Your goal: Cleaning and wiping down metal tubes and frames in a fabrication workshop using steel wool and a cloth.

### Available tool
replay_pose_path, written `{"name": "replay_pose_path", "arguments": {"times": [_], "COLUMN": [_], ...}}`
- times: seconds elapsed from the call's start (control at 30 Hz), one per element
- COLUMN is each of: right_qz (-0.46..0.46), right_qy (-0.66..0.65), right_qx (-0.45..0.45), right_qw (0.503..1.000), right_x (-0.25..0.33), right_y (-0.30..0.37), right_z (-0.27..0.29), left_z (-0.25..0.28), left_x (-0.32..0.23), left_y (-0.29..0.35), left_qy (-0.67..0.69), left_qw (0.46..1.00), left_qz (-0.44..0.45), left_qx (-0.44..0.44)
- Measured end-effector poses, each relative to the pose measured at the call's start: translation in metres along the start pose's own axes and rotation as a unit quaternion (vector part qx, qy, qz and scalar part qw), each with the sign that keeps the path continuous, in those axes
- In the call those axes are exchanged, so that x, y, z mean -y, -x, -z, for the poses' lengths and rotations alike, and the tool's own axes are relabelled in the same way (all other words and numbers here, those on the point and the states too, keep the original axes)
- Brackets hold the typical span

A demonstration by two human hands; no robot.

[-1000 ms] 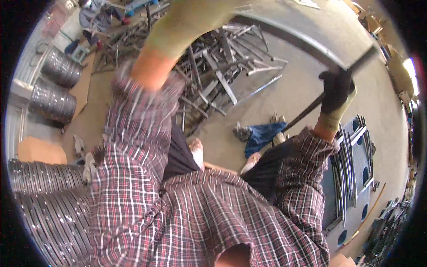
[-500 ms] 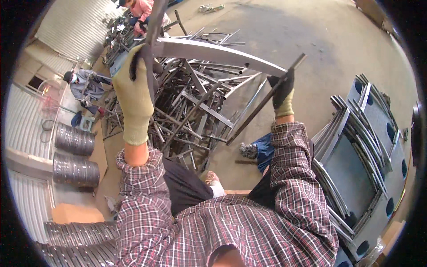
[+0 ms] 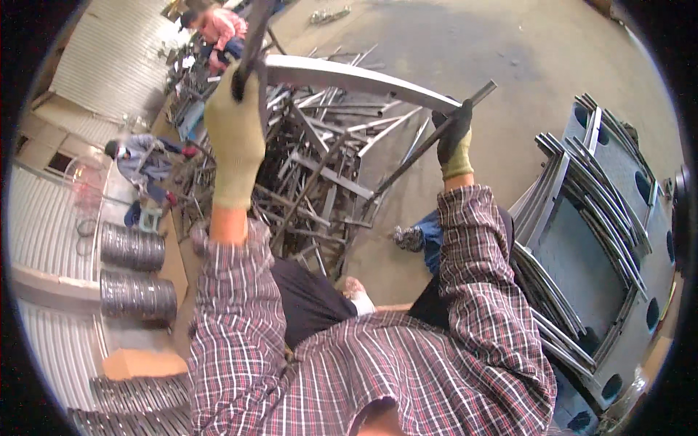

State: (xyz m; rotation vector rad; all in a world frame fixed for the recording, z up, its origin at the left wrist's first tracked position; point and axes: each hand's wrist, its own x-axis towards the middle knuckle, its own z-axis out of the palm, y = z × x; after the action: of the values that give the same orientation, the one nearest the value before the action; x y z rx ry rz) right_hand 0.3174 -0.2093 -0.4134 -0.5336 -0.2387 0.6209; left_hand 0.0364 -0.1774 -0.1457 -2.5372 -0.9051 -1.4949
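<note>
Between my two hands I hold up a grey metal frame (image 3: 356,78): a broad flat crossbar with a thinner tube across each end. My left hand (image 3: 237,138), in a pale yellow glove with dark palm and fingers, is closed around the left end by its upright tube. My right hand (image 3: 454,142), gloved alike, grips the right end where the slanted tube (image 3: 422,156) meets the crossbar. Some of the fingers are hidden behind the metal. Below and beyond the frame lies a tangled pile of similar metal tubes and frames (image 3: 327,174) on the floor.
At right, curved metal frames (image 3: 607,211) lie stacked on a blue-grey panel with round holes (image 3: 582,265). Black coiled bundles (image 3: 134,247) stand at left by a corrugated wall (image 3: 51,211). Two people (image 3: 218,29) work at upper left. Blue cloth (image 3: 430,236) lies near my right knee.
Both hands and the held frame have risen slightly in view, the left hand also shifting right. My grip looks the same. The surroundings have shifted a little with my head.
</note>
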Motion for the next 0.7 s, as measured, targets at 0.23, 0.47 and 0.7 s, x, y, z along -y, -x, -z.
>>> {"name": "replay_pose_path", "arguments": {"times": [0.23, 0.47, 0.7], "right_qz": [0.311, 0.353, 0.285], "right_qy": [0.243, 0.340, 0.272], "right_qx": [0.093, 0.152, 0.291], "right_qw": [0.914, 0.858, 0.872], "right_x": [0.113, 0.131, 0.127], "right_y": [0.031, 0.068, 0.105], "right_z": [-0.088, -0.197, -0.266], "left_z": [0.010, -0.011, -0.019], "left_x": [0.045, 0.128, 0.144], "left_y": [0.060, 0.148, 0.199], "left_qy": [0.351, 0.488, 0.575], "left_qw": [0.868, 0.746, 0.669], "left_qz": [0.296, 0.410, 0.423], "left_qx": [-0.192, -0.194, -0.208]}}
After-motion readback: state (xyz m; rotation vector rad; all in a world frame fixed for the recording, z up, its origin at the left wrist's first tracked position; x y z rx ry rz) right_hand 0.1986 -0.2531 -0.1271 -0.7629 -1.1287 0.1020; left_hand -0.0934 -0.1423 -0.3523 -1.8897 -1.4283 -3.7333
